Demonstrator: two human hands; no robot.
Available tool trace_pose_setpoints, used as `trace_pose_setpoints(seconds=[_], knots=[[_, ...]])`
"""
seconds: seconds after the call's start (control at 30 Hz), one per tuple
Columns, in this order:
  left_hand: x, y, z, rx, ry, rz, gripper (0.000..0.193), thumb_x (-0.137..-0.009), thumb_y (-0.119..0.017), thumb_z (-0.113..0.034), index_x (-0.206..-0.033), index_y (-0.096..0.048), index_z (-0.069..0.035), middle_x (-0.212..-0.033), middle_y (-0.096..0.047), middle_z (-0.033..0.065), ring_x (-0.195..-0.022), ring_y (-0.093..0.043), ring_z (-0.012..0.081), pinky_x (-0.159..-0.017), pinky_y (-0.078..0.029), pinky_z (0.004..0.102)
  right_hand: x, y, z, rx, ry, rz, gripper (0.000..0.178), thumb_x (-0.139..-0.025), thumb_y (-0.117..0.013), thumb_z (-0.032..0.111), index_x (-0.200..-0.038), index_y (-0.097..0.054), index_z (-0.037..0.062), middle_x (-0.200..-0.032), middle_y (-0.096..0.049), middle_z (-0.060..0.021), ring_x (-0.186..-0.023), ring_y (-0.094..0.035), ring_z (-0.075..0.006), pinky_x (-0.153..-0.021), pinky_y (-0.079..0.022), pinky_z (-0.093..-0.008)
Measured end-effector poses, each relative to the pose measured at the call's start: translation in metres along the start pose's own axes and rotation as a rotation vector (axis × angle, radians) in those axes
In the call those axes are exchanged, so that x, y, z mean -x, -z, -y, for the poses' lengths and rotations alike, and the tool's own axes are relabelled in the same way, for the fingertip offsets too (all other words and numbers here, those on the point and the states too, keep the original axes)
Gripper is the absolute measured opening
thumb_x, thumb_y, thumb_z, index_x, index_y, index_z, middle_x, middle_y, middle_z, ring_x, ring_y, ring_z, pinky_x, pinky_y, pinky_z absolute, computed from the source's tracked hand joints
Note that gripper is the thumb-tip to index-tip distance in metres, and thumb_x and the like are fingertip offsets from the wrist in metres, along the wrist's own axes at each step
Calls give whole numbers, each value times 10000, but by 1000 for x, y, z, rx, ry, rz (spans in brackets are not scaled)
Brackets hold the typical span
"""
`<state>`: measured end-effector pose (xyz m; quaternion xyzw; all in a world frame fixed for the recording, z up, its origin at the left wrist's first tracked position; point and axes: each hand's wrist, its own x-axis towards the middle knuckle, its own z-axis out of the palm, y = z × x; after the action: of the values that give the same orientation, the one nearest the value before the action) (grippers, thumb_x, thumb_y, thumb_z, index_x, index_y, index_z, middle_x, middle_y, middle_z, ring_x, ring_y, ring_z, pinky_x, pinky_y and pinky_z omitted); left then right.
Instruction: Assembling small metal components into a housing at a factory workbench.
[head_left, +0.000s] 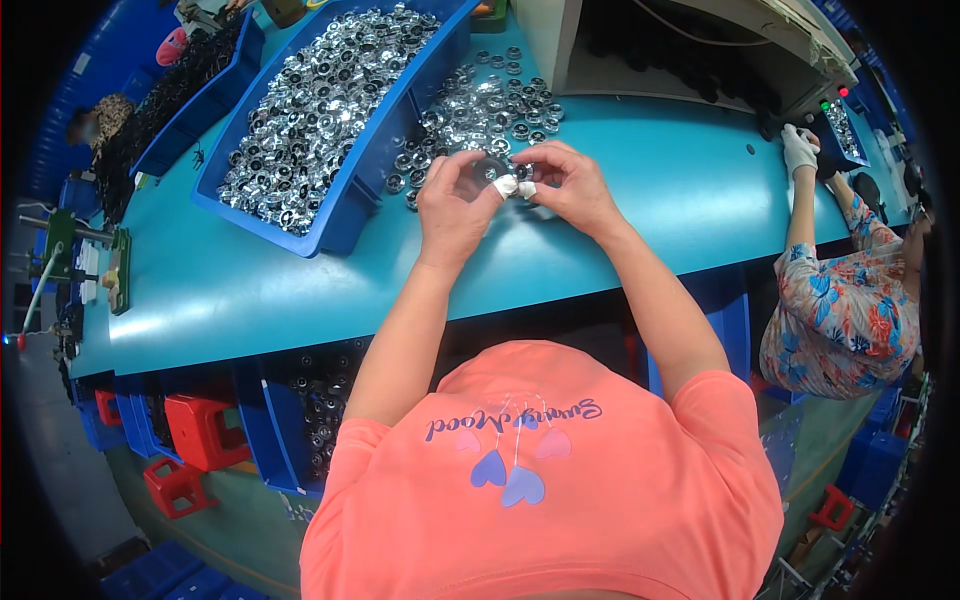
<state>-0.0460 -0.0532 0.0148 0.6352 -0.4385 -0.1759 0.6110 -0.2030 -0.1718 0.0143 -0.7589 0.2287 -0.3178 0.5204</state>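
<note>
Holding a small ring over the teal desk

Pinching from both sides, the left hand (455,205) and the right hand (565,185) meet above the desk (300,290), just near of a loose heap of shiny parts. Between them sits one small round part (492,170), silver with a dark centre. The left fingers curl round its left edge, while the right fingers (527,187), two of them capped with white tape or cots, close on its right edge. Both hands are therefore clenched on the same piece, raised a little off the desk so that it can be turned and seen from above. The caps probably guard the fingertips against the metal edges.

A long blue bin (350,200) lies far left of the hands, tilted toward them, heaped with like silver rings. The heap (490,105) spills from its open end onto the desk, within easy reach. A second blue bin (215,85), further left, holds dark parts too small to tell. Under the desk edge, blue crates (270,430) hold more dark rings, beside red boxes (205,430). At the right, another person's gloved hand (798,150) reaches by a grey machine (700,60).
</note>
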Motion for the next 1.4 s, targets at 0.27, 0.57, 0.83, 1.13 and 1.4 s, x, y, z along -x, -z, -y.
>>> trace_pose_setpoints(seconds=[0.27, 0.57, 0.83, 1.13, 1.4], knots=[[2, 2, -3, -151, -81, 9, 389, -736, -854, -122, -1077, -689, -34, -969, -650, 59, -813, -645, 159, -715, -535, 291, 1, 1, 3, 50, 29, 46, 355, -806, -782, 35, -1156, -718, 44, -1043, -632, -7, -804, -580, -62, -719, -495, -211], [-6, 6, 10, 779, 350, 320, 465, -964, -685, -186, -1360, -558, 22, -1176, -678, 108, -1021, -678, 194, -882, -578, 344, 2, -2, 7, -41, 76, -93, 311, -789, -812, 75, -1085, -721, 39, -1004, -685, -36, -795, -655, -104, -739, -553, -259], [-4, 4, 8, 806, 384, 362, 493, -970, -670, -197, -1393, -533, 15, -1257, -644, 110, -1139, -638, 207, -988, -543, 390, 2, -2, 15, -4, 218, -91, 333, -771, -798, 9, -1094, -736, 62, -1054, -670, -60, -837, -689, -139, -748, -586, -262], [-4, 5, 6, 835, 382, 371, 494, -972, -664, -197, -1399, -529, 10, -1253, -649, 104, -1139, -638, 212, -1000, -537, 388, 3, -3, 24, -53, 195, -112, 334, -768, -783, 2, -1094, -724, 43, -1055, -657, -79, -897, -687, -159, -777, -597, -281], [-5, 8, 5, 921, 405, 391, 481, -971, -642, -157, -1403, -523, 20, -1218, -652, 126, -1109, -646, 224, -986, -535, 427, 1, -4, 19, -4, 336, -133, 265, -750, -791, 7, -1002, -721, 46, -1050, -687, -83, -932, -681, -177, -812, -582, -301]])
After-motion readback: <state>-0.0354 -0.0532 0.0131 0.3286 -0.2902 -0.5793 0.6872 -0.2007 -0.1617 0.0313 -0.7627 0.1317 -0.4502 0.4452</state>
